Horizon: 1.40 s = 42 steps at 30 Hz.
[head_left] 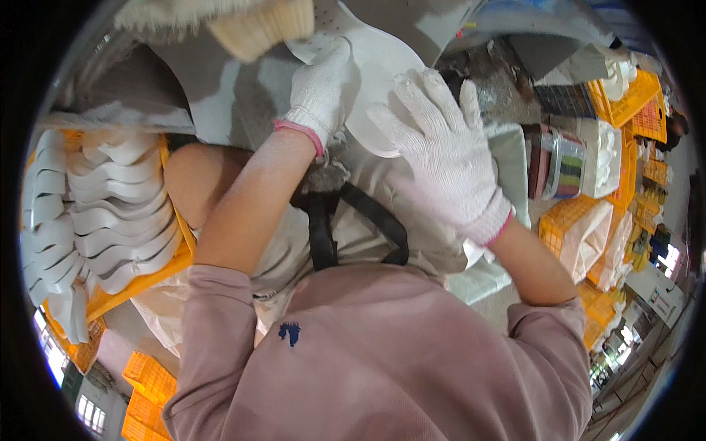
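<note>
My left hand (321, 82), in a white knit glove with a pink cuff, is closed on a white, smooth, sole-shaped piece (386, 55) with small holes at its far end. Its fingertips are hidden behind the glove. Over the piece's right edge, my right hand (441, 147) in a matching glove has its fingers spread. Whether those fingertips touch the piece I cannot tell. Just beyond my left hand, at the top, is a pale bristle brush (265, 29), blurred at its edge.
An orange crate (125, 287) at the left holds stacked wavy white pieces (121, 209). A grey machine housing (213, 88) lies ahead. On the right are orange crates (562, 224) with cloth over them and a clear box (566, 165) of coloured layers.
</note>
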Each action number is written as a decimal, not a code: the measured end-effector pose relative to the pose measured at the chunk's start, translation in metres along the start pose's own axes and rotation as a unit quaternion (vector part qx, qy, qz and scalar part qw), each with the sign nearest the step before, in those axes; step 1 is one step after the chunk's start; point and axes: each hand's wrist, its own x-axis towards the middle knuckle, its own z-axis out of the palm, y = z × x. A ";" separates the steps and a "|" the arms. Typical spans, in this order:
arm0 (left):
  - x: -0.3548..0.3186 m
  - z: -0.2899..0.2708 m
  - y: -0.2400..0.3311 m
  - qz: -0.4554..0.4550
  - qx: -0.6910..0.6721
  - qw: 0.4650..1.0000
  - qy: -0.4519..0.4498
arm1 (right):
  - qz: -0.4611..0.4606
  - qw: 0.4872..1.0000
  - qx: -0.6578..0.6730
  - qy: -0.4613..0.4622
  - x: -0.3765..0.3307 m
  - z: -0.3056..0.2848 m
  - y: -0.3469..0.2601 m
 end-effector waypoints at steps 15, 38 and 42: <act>-0.039 -0.024 0.060 0.113 -0.159 0.981 -0.008 | 0.135 0.964 0.226 0.028 0.058 -0.003 -0.092; -0.024 -0.009 0.052 0.129 -0.295 0.944 0.069 | 0.256 0.750 0.586 -0.169 0.096 -0.003 -0.086; -0.049 0.003 0.038 -0.115 -0.495 0.861 0.006 | 0.224 0.883 0.406 -0.070 0.027 -0.012 -0.112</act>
